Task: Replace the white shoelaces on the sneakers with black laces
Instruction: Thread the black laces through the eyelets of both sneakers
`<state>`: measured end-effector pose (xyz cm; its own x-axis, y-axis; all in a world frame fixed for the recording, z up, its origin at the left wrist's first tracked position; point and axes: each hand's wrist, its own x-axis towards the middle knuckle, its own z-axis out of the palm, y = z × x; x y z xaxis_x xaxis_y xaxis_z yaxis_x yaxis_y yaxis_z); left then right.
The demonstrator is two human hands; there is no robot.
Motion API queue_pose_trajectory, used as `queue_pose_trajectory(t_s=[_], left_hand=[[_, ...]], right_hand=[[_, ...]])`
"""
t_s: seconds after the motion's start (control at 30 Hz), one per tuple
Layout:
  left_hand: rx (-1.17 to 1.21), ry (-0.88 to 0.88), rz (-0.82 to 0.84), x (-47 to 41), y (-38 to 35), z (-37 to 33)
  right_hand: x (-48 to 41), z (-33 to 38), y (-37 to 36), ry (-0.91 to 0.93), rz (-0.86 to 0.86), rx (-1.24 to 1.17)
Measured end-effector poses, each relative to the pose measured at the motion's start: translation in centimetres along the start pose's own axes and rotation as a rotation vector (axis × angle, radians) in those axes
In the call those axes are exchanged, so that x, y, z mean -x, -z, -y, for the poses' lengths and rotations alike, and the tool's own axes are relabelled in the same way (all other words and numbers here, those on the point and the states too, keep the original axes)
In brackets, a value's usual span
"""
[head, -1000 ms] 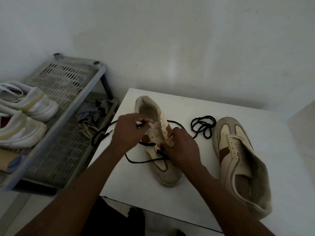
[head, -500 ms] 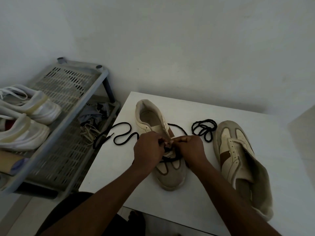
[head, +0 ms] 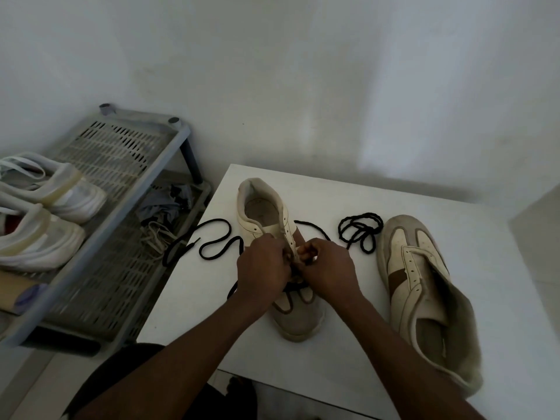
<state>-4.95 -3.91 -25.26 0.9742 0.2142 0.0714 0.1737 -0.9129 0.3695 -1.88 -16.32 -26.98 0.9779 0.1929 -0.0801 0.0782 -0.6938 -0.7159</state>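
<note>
Over white table [head: 454, 237], left hand [head: 262, 268] grips sneaker [head: 298, 322] at eyelets, right hand [head: 328, 268] pinches black lace [head: 219, 220].

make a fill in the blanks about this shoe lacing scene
The left hand and right hand pinch at the sneaker whose toe points ____ the person.
The coiled lace lies ____ the two sneakers.
The other sneaker has ____ lace threaded.
Missing: toward; between; no.
</note>
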Motion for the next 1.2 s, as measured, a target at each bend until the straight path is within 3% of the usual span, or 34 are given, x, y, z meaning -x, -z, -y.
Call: queue_pose_trajectory(t_s=[0.2,0.57,0.93,1.2], left_hand=[[0.089,0.027,0.001,0.1,-0.2,0.2],[0.165,0.118,-0.011,0.8,-1.3,-0.2],[0.187,0.157,-0.034,0.9,-1.7,-0.4],[0.106,0.114,-0.046,0.6,-1.1,-0.4]], right_hand=[[0.4,0.6,-0.3,-0.052,-0.031,0.009],[-0.1,0.5,-0.1,-0.386,0.034,-0.472],[0.6,0.4,0.0,-0.331,0.033,-0.539],[0.8,0.5,-0.7,-0.203,-0.033,-0.28]])
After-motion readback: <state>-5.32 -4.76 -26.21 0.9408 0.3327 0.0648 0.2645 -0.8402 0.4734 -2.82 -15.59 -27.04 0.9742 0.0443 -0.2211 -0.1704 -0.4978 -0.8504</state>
